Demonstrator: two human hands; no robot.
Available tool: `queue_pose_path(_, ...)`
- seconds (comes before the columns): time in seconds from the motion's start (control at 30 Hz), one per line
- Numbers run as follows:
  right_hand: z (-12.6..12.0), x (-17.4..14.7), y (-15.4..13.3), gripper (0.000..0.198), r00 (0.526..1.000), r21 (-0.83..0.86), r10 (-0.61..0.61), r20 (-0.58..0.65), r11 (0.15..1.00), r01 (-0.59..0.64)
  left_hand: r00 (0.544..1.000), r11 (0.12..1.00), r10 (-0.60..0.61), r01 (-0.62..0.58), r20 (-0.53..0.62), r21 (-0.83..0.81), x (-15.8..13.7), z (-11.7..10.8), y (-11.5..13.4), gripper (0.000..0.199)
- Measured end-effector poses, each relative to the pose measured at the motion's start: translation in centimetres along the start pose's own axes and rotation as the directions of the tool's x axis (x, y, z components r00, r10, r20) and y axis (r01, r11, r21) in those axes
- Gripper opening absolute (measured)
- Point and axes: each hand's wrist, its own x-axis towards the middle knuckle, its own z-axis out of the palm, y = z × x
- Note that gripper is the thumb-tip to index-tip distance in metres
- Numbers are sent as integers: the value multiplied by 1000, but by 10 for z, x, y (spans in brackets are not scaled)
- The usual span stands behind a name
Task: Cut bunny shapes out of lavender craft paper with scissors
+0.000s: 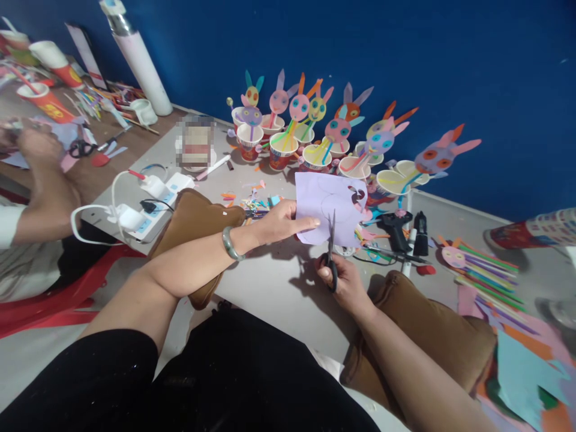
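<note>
Left forearm (pixel 198 264) stretches in from the lower left, elbow (pixel 166 283) bent, the left grip (pixel 279 223) pinching, thumb (pixel 308 224) laid straight on top! And there's the right forearm (pixel 396 354), slanting up, its right grip (pixel 346 283) curled, lower and farther right.

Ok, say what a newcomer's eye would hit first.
Probably the colourful, long-eared paper figures above printed paper cups, before the deep blue wall. Next, in front of them, the pale purple paper sheet in the left hand, with black-handled metal scissors at it in the right hand.
</note>
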Motion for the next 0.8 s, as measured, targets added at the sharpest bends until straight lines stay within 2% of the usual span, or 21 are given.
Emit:
queue_pose_path(0.23, 1, 1, 1, 57, 999, -22, -28, -17, 999, 28, 999, 1000, -2, 2, -33, -5, 1, 1, 2, 31)
queue_pose_path(0.8, -5, 2, 3, 56, 995, -130, -101, 24, 986, 103, 1000, 1000, 1, -1, 11, 3, 1, -2, -1, 30)
